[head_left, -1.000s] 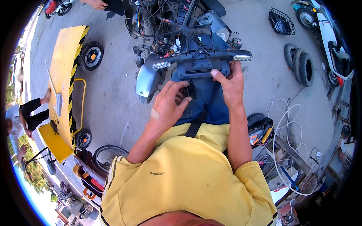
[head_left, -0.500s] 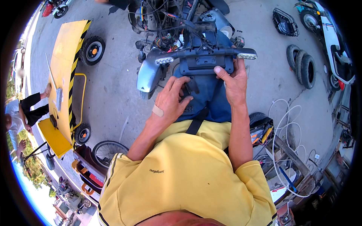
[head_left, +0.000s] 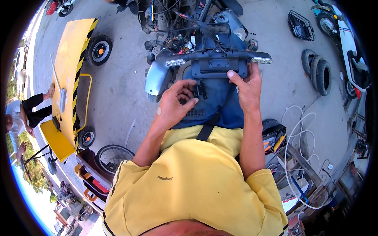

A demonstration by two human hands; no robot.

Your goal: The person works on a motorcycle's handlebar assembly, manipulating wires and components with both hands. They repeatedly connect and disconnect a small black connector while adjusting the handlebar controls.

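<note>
My right hand (head_left: pixel 248 86) grips the right side of a black panel (head_left: pixel 218 67), thumb on its lower front and fingers round behind. The panel has an LED lamp (head_left: pixel 261 60) at the right end and another (head_left: pixel 175 63) at the left. My left hand (head_left: pixel 179 96), a plaster on it, has its curled fingers on a small black bracket (head_left: pixel 202 89) just below the panel, over my blue trousers. A silver fairing (head_left: pixel 153 78) stands left of the panel, and a tangle of wires (head_left: pixel 177 41) lies exposed on the stripped scooter frame behind.
A yellow board on wheels (head_left: pixel 69 43) stands left, a seated person (head_left: pixel 17 122) beside it. Loose tyres (head_left: pixel 323 76), a black basket (head_left: pixel 299 25) and a white scooter (head_left: pixel 350 63) are right. A bicycle wheel (head_left: pixel 110 157) is lower left, coiled hose (head_left: pixel 293 126) lower right.
Both hands and the panel sit slightly to the right of where they were. My left fingers have shifted on the small bracket, which shows more clearly now than half a second ago.
</note>
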